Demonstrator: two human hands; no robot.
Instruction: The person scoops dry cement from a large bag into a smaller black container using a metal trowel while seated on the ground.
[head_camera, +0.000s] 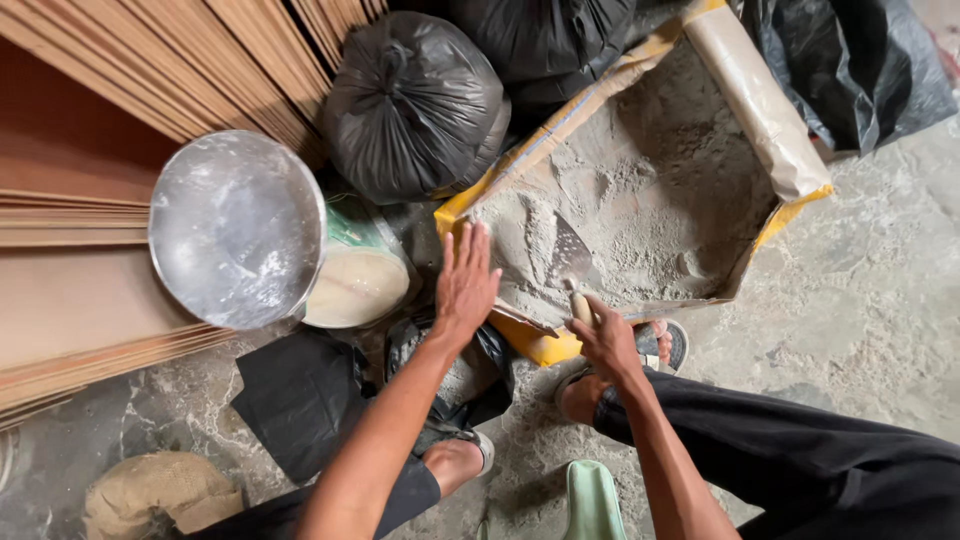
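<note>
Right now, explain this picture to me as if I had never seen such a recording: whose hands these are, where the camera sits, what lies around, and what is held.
There is no machine here. One picture comes from a camera worn on a person's head, looking down at their own two bare hands while they crouch on a stone floor.

The right hand has its grip closed on the handle of a trowel, whose blade lies in grey powder inside an opened sack. The left hand is open, fingers spread, at the sack's near edge, holding nothing.

Around them: a round metal pan, a bag of pale material beside it, tied black bags, stacked wooden boards on the left, and a burlap bundle at the bottom left.
</note>
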